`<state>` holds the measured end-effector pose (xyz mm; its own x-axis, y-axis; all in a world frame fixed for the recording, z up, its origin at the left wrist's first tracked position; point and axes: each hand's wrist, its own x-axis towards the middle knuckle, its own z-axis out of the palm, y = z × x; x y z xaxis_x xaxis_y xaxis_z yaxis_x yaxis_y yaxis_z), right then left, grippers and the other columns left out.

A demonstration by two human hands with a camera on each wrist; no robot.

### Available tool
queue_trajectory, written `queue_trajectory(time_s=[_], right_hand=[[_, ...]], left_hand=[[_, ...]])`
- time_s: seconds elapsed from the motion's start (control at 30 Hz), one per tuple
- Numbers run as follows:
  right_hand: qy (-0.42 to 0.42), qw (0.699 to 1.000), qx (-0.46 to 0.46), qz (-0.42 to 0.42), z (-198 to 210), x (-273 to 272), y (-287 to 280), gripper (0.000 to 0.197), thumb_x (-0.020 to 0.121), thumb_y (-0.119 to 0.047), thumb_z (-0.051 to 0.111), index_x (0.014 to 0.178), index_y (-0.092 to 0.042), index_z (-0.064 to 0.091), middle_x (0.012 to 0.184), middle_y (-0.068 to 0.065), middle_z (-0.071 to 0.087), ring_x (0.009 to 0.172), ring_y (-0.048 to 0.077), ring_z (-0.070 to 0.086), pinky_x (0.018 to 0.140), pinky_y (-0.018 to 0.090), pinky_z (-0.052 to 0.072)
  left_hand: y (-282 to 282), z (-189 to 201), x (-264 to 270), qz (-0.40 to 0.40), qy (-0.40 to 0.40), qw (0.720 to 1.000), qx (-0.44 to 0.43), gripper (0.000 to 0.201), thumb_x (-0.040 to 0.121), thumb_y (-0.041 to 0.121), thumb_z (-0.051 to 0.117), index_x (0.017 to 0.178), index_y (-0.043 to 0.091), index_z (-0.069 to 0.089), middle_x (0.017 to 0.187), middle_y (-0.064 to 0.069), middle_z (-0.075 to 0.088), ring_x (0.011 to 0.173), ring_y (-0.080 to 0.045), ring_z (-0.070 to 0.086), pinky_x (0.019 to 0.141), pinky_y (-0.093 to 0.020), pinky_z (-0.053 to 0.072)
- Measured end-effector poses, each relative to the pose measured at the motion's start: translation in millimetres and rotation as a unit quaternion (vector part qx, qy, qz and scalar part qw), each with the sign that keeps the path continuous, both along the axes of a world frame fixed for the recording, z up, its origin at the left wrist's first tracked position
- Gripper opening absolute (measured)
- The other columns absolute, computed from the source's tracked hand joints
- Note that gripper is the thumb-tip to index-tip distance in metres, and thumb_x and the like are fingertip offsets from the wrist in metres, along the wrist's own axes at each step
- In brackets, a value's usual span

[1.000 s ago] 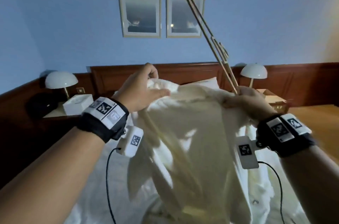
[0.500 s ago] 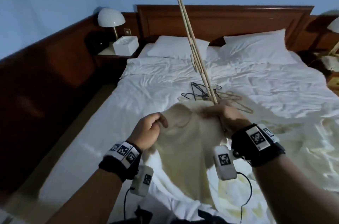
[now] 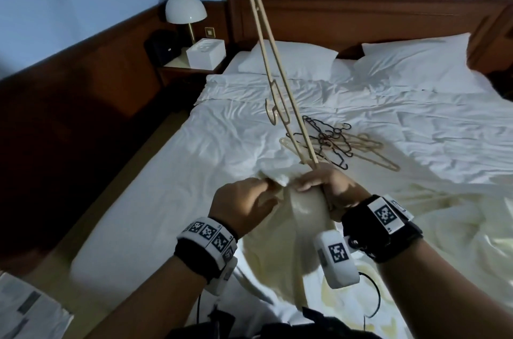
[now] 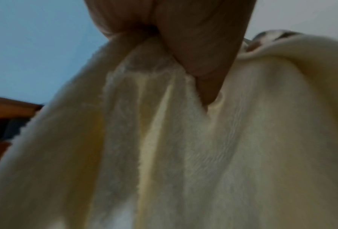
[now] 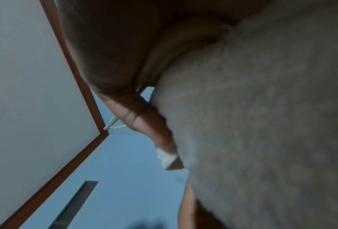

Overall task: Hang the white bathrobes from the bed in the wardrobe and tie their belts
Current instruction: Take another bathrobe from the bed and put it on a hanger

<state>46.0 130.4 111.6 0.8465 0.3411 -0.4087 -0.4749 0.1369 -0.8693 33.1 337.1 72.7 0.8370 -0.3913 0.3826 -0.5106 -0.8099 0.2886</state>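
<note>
White bathrobe (image 3: 302,230) is cream-toned terry, soft & fuzzy, bunched at the top and draping down in long folds over the near edge of the bed (image 3: 166,172). In left wrist view the cloth (image 4: 183,147) shows a hemmed edge and ribbed pile, gathered into pleats right under the fingers. Right wrist view: same nubbly fabric (image 5: 262,124) fills most of the frame, dim.

Left hand (image 3: 244,205) pinches a gathered bit of the robe's top edge, thumb & fingers curled tight on it. Right hand (image 3: 330,186) is closed on the robe's top too, just beside the left, and also grips the lower end of a beige hanger (image 3: 274,83) w/ the same fist. Hanger sticks up & away from the hand, tilted left, its hook about halfway along the shaft, top end in front of the headboard (image 3: 361,14). Whether any of the hanger is inside the robe: can't tell.

Beyond the hands, a tangle of spare hangers (image 3: 341,141), black wire and beige, lies on the rumpled sheet mid-bed. More cream cloth (image 3: 444,241) spread on the bed to the right. Two pillows (image 3: 288,61) at the head. Left of bed: nightstand w/ dome lamp (image 3: 186,9) and a white box (image 3: 205,52).
</note>
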Motion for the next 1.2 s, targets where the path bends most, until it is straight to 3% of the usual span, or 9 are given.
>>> queue_trajectory(time_s=[0.17, 0.27, 0.4, 0.5, 0.63, 0.7, 0.8, 1.0, 1.2], right_hand=[[-0.031, 0.997, -0.037, -0.066, 0.2, -2.4, -19.8, 0.012, 0.059, -0.002, 0.066, 0.067, -0.005, 0.075, 0.071, 0.014, 0.069, 0.062, 0.026, 0.065, 0.065, 0.032, 0.055], [-0.082, 0.982, -0.144, -0.087, -7.1, -0.3, -45.6, 0.033, 0.052, -0.014, 0.076, 0.078, 0.002, 0.063, 0.070, 0.016, 0.061, 0.065, 0.029, 0.058, 0.062, 0.037, 0.048], [-0.187, 0.869, -0.453, -0.070, -25.9, 1.2, -86.9, 0.051, 0.066, -0.046, 0.085, 0.077, -0.013, 0.047, 0.067, 0.003, 0.050, 0.061, 0.017, 0.043, 0.055, 0.029, 0.033], [-0.238, 0.819, -0.513, -0.099, -31.5, -6.9, -117.8, 0.063, 0.061, -0.070, 0.073, 0.068, -0.013, 0.046, 0.060, 0.001, 0.049, 0.056, 0.016, 0.043, 0.054, 0.033, 0.033], [-0.245, 0.767, -0.582, -0.118, -26.4, -18.0, -167.2, 0.076, 0.076, -0.084, 0.040, 0.063, -0.010, 0.049, 0.054, 0.004, 0.053, 0.054, 0.022, 0.052, 0.054, 0.032, 0.039], [-0.252, 0.758, -0.593, -0.103, -16.6, -26.7, -187.2, 0.066, 0.081, -0.076, 0.035, 0.060, -0.015, 0.051, 0.050, 0.000, 0.053, 0.053, 0.021, 0.055, 0.058, 0.035, 0.045], [-0.280, 0.740, -0.609, -0.047, -7.6, -34.4, -200.6, 0.057, 0.090, -0.063, 0.049, 0.057, -0.017, 0.052, 0.050, -0.002, 0.052, 0.048, 0.012, 0.051, 0.056, 0.035, 0.043], [-0.336, 0.727, -0.597, 0.048, -22.6, -32.6, -160.7, 0.061, 0.083, -0.076, 0.040, 0.055, -0.022, 0.049, 0.045, -0.001, 0.044, 0.047, 0.013, 0.048, 0.044, 0.024, 0.035], [-0.310, 0.736, -0.595, 0.094, -58.2, -25.6, -108.0, 0.067, 0.077, -0.080, 0.030, 0.057, -0.019, 0.048, 0.048, 0.000, 0.046, 0.044, 0.008, 0.044, 0.048, 0.028, 0.040]], left_hand=[[-19.7, 3.0, 8.4, -0.019, -0.035, 0.997, 0.073, 0.013, 0.071, 0.034, 0.072, 0.073, 0.027, 0.062, 0.064, 0.003, 0.063, 0.052, -0.021, 0.059, 0.051, -0.022, 0.030], [-15.5, 2.2, 20.2, 0.009, 0.032, 0.999, -0.009, 0.022, 0.077, 0.037, 0.059, 0.070, 0.020, 0.048, 0.064, 0.000, 0.055, 0.060, -0.023, 0.054, 0.051, -0.028, 0.034], [-2.2, -5.2, 40.8, 0.013, 0.168, 0.960, -0.224, 0.029, 0.087, 0.035, 0.059, 0.073, 0.010, 0.060, 0.062, -0.006, 0.055, 0.061, -0.019, 0.054, 0.062, -0.030, 0.044], [19.5, -21.1, 59.1, 0.081, 0.306, 0.910, -0.268, 0.027, 0.093, 0.026, 0.064, 0.081, 0.002, 0.063, 0.070, -0.015, 0.060, 0.068, -0.018, 0.055, 0.068, -0.031, 0.045], [69.7, -55.9, 74.6, 0.219, 0.418, 0.848, -0.242, 0.026, 0.092, 0.024, 0.061, 0.090, -0.002, 0.062, 0.081, -0.016, 0.063, 0.077, -0.024, 0.059, 0.075, -0.041, 0.051], [83.8, -61.3, 75.6, 0.263, 0.411, 0.846, -0.216, 0.018, 0.093, 0.020, 0.061, 0.090, 0.003, 0.063, 0.088, -0.013, 0.062, 0.084, -0.025, 0.058, 0.078, -0.036, 0.047], [84.8, -56.6, 75.9, 0.278, 0.384, 0.860, -0.188, 0.012, 0.094, 0.020, 0.062, 0.095, 0.008, 0.064, 0.089, -0.009, 0.060, 0.085, -0.024, 0.056, 0.074, -0.028, 0.041], [38.2, -37.9, 75.2, 0.167, 0.329, 0.900, -0.233, 0.010, 0.089, 0.022, 0.069, 0.089, 0.013, 0.066, 0.081, -0.003, 0.063, 0.077, -0.019, 0.057, 0.074, -0.029, 0.045], [0.4, -30.0, 61.8, 0.093, 0.356, 0.843, -0.393, 0.014, 0.091, 0.022, 0.069, 0.093, 0.009, 0.072, 0.093, -0.012, 0.074, 0.087, -0.022, 0.068, 0.088, -0.040, 0.053]])
